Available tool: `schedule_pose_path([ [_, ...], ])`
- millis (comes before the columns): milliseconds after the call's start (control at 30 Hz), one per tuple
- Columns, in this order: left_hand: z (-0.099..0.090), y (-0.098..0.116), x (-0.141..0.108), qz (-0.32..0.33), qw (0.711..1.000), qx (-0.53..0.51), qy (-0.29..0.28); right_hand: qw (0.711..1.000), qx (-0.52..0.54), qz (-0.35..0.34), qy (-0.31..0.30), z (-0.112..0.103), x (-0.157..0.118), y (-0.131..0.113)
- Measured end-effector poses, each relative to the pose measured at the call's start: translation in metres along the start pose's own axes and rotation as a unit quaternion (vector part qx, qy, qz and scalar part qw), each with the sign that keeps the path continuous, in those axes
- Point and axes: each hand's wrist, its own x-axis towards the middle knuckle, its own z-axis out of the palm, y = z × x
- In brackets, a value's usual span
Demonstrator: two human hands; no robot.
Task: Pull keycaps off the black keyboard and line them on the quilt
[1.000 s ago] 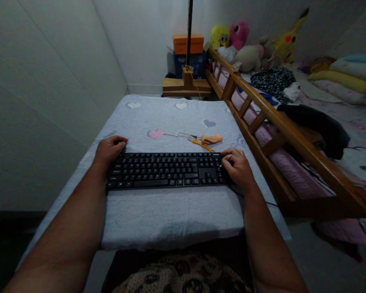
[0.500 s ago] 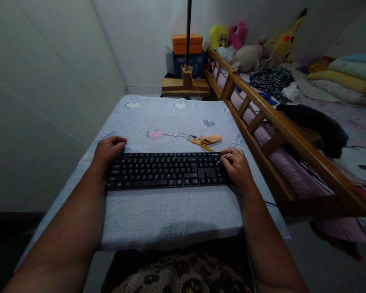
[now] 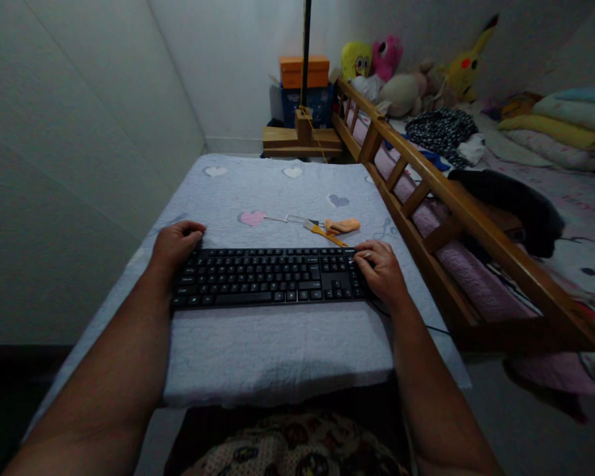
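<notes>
A black keyboard point(image 3: 258, 276) lies flat across the cloth-covered table, its cable running off to the right. My left hand point(image 3: 174, 246) is closed at the keyboard's upper left corner, the thumb along the edge and the fingertips partly hidden. Over the number keys at the right end, my right hand point(image 3: 379, 270) pinches a thin white stick that looks like a cotton swab point(image 3: 368, 256); its tip is too small to make out. Just behind the keyboard lie a small brush with a yellow handle point(image 3: 327, 235), a folded orange cloth point(image 3: 343, 226) and a thin metal wire tool point(image 3: 297, 218).
A wooden bed rail point(image 3: 426, 168) runs along the table's right side, with bedding and plush toys beyond it. Past the far edge stand a wooden stand with a black pole point(image 3: 305, 59) and an orange box point(image 3: 305, 71). A pale wall point(image 3: 79, 165) is at the left.
My right hand, pinching the white stick, has shifted slightly left over the number keys. My left hand and the keyboard look unmoved.
</notes>
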Motion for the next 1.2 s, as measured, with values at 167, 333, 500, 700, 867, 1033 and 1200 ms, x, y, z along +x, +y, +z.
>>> schedule_pose_path([
  [167, 0.000, -0.002, 0.001, 0.004, 1.000, 0.007, -0.001, 1.000, 0.002, -0.007, -0.007, 0.001, 0.000, 0.001],
  [333, 0.000, -0.003, 0.001, -0.003, 1.000, 0.003, 0.001, 1.000, -0.004, -0.010, -0.006, 0.001, -0.001, 0.001],
  [500, -0.001, 0.001, -0.001, -0.001, 1.000, 0.004, 0.001, 1.000, -0.004, -0.006, 0.001, 0.001, 0.000, -0.001],
  [700, -0.002, 0.007, -0.004, -0.016, 1.000, -0.001, 0.003, 1.000, -0.006, 0.005, 0.011, -0.002, 0.001, -0.001],
  [867, -0.001, 0.002, -0.002, -0.004, 1.000, -0.002, 0.005, 1.000, -0.010, 0.008, 0.021, -0.002, 0.000, 0.000],
  [1033, -0.001, 0.002, -0.001, -0.008, 1.000, -0.003, -0.001, 0.999, -0.021, 0.009, 0.027, -0.001, 0.000, 0.002],
  [1200, -0.001, 0.003, -0.002, -0.002, 1.000, -0.002, 0.004, 0.999, -0.019, 0.007, 0.028, -0.001, 0.000, 0.002],
])
